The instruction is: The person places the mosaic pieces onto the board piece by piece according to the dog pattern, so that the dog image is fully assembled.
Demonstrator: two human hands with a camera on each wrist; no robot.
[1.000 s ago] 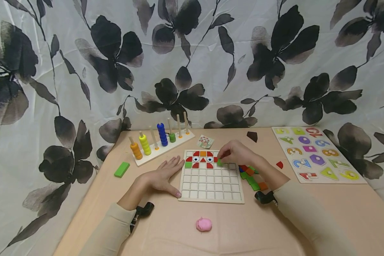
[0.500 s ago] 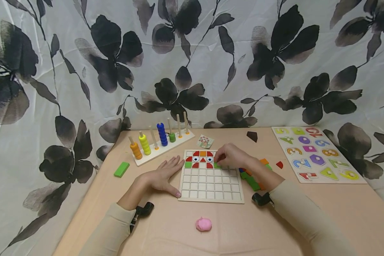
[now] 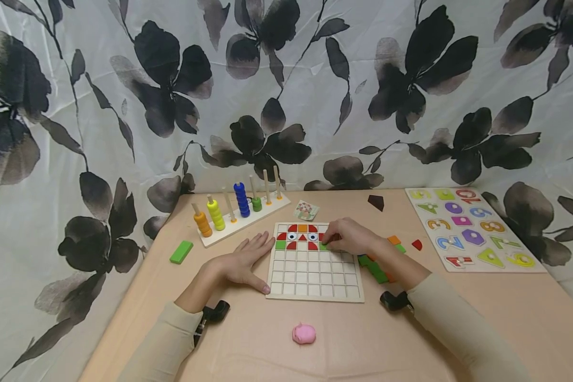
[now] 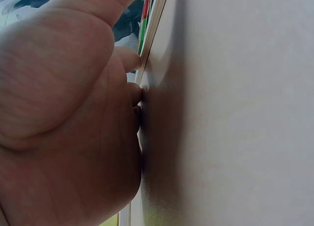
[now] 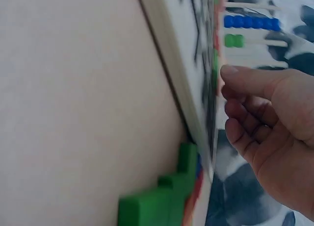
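Leftmost, a green rectangular block (image 3: 181, 252) lies to the left of my left hand (image 3: 241, 263), which is flattened on the table with its fingers spread and grasps nothing, touching the left edge of a pale wooden grid board (image 3: 315, 276). Beyond that hand a white pegboard (image 3: 242, 222) stands slantwise, carrying orange, yellow, blue and green beads. Between my hands is the grid board, its far rows set with red, orange, green and eye-patterned pieces; a small printed card (image 3: 306, 210) lies beyond it and a pink rounded lump (image 3: 304, 333) nearer me. Over its far right part, my right hand (image 3: 350, 235) pinches a green square piece (image 3: 322, 246) on the board between thumb and curled fingers. Partly under my right wrist is a pile of coloured blocks (image 3: 374, 270). Beyond this hand lies a dark brown angular piece (image 3: 375, 202); to its right, a small red piece (image 3: 417, 244), then a white number-and-shape puzzle board (image 3: 475, 231).
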